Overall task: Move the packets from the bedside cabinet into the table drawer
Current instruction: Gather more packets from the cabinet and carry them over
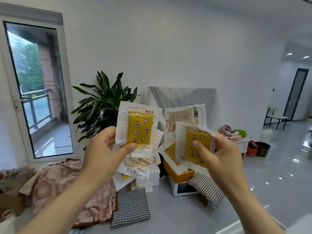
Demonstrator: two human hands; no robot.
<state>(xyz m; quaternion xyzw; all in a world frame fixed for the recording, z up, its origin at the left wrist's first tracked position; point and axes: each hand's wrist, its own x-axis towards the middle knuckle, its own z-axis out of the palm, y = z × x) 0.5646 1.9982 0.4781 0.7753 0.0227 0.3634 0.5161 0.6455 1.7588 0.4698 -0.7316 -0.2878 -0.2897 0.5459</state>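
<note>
Both of your hands were clamped on packets: your left hand (108, 146) pinched a fanned bunch (137, 132) between thumb and fingers, and your right hand (217, 154) gripped a second bunch (192, 141) the same way, both raised at chest height in front of you, well clear of any furniture. Neither the bedside cabinet nor the table drawer could be made out for certain in the view, so you were most likely mid-carry. The risk lay in those loose fans. Each thumb pressed only the front packet, and the ones behind hung splayed and overlapping, so a slick one could have slid out and dropped toward the checked cushions (130, 208) and floor below if you swung or eased your grip. Freeing a hand to pull the drawer would have been awkward with both full. The packets were flat, clear-edged plastic sleeves, each showing a yellow pad printed with stars and small figures; some faced backward, showing printed text and a barcode.
</note>
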